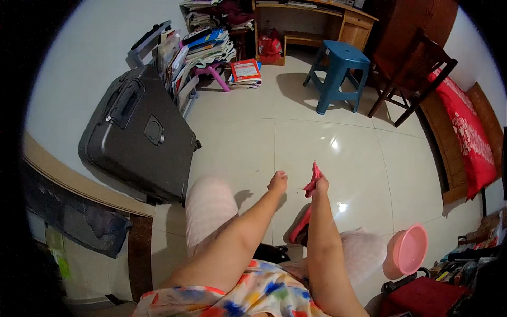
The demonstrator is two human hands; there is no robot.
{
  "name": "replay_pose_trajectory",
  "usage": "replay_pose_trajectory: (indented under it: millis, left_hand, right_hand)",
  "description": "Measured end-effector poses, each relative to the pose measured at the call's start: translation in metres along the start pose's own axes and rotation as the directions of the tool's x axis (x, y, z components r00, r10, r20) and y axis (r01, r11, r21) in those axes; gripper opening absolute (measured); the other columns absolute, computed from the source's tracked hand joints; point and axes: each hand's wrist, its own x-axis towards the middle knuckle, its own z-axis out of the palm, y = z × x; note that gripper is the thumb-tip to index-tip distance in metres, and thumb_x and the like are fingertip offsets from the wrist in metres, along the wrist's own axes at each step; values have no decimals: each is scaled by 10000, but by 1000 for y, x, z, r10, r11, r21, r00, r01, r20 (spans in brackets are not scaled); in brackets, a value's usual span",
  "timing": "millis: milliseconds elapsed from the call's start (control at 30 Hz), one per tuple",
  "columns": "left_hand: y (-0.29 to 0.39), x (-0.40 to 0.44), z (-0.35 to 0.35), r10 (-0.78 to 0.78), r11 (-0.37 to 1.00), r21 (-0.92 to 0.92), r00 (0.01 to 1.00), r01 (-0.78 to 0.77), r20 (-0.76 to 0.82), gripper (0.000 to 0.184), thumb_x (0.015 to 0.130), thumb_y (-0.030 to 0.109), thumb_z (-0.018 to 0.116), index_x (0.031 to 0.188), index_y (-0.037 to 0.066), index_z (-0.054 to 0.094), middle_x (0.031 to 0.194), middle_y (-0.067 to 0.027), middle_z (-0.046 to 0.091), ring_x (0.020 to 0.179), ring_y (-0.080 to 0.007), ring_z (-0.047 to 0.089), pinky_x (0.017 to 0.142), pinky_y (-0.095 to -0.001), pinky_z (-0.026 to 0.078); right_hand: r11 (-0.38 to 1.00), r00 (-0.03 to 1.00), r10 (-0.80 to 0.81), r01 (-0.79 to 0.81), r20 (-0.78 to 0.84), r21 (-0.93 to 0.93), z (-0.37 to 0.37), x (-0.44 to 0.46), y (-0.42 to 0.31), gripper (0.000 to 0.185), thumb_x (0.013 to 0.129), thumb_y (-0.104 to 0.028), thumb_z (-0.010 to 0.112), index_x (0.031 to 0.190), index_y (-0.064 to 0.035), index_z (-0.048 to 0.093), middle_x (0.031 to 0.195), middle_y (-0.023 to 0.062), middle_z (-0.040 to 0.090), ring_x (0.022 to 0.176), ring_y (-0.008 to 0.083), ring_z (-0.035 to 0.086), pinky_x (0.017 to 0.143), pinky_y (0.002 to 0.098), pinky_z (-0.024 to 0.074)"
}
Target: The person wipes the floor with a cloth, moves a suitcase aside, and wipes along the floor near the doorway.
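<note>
My right hand point(321, 185) is closed around a small pink-red piece point(315, 176), which looks like soft cloth or knitting; its exact kind is unclear. To its left, my left hand point(278, 182) has its fingers pinched together in the air. Whatever those fingers hold, if anything, is too small to name. The two hands are a short way apart above the tiled floor. Below my right forearm a pink-red shoe or slipper point(301, 224) shows in part.
A dark grey suitcase point(140, 134) stands at left, before piled papers point(211, 47). Ahead are a blue plastic stool point(340, 68), a wooden chair point(414, 74) and a desk point(317, 10). At right are a pink basin point(412, 248) and a red bag point(422, 298).
</note>
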Motion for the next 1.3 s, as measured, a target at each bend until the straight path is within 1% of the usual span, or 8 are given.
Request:
replay_pose_trajectory:
  millis: [267, 300, 433, 567, 667, 733, 1033, 1300]
  left_hand:
    - [-100, 32, -32, -158, 987, 35, 987, 158, -14, 440, 824, 217, 652, 1217, 109, 486, 1068, -103, 639, 962, -256, 610, 842, -376, 484]
    - [-105, 33, -43, -158, 978, 128, 985, 166, -66, 502, 793, 200, 694, 1230, 104, 466, 1089, -119, 623, 981, -264, 602, 850, -380, 485]
    - [-150, 53, -73, -272, 924, 265, 961, 276, -52, 753, 715, 289, 758, 1349, 187, 366, 1315, -132, 478, 1204, -340, 463, 987, -482, 395]
    - [-144, 54, -106, -336, 797, 520, 941, 306, -39, 1061, 635, 363, 826, 1456, 251, 164, 1490, -173, 187, 1346, -395, 231, 1048, -526, 319]
    - [-121, 56, -123, -453, 623, 695, 890, 359, -53, 1244, 590, 426, 852, 1484, 294, -3, 1537, -176, -41, 1401, -412, 30, 1086, -570, 224]
    - [-122, 58, -128, -530, 538, 750, 846, 386, -55, 1308, 580, 448, 857, 1482, 307, -79, 1535, -177, -141, 1406, -424, -59, 1098, -585, 172]
    - [-147, 71, -123, -526, 572, 741, 850, 351, 4, 1356, 590, 443, 859, 1474, 240, -149, 1493, -265, -208, 1376, -505, -93, 1104, -580, 153]
    - [-143, 68, -124, -521, 560, 754, 853, 343, -1, 1339, 604, 433, 855, 1478, 223, -138, 1490, -283, -190, 1374, -514, -73, 1104, -562, 173]
  right_hand:
    - [995, 963, 56, -77, -265, -69, 21, -7, 45, 460, 868, -13, 318, 1297, 11, 483, 1134, 141, 609, 541, 255, 607, 267, 357, 441]
    - [982, 965, 14, -63, -263, -180, 18, -8, 51, 445, 882, -9, 322, 1296, 20, 482, 1134, 136, 610, 686, 259, 646, 466, 357, 557]
    - [983, 867, -182, 168, -464, -72, -26, 49, 127, 408, 886, 29, 342, 1252, 39, 520, 1129, 110, 614, 1032, 210, 592, 934, 292, 456]
    - [899, 769, -438, 366, -465, -242, -59, 84, 175, 398, 856, 53, 384, 1222, 20, 538, 1181, 96, 588, 1019, 216, 590, 888, 327, 478]
    - [561, 682, -655, 152, -325, -814, -44, 64, 174, 441, 821, 43, 453, 1254, -16, 514, 1285, 110, 529, 1120, 276, 529, 952, 386, 426]
    - [41, 659, -742, -141, -124, -989, -17, 47, 181, 505, 796, 16, 500, 1297, -45, 484, 1359, 121, 471, 1198, 325, 465, 1004, 420, 372]
    - [-145, 655, -676, 332, 338, -932, 39, 66, 216, 467, 817, -44, 469, 1284, -13, 481, 1327, 168, 498, 1198, 386, 451, 1016, 482, 332]
    - [100, 730, -396, 637, 556, -765, 144, 57, 273, 437, 787, 24, 466, 1204, -51, 572, 1300, 137, 527, 1197, 366, 456, 1005, 426, 356]
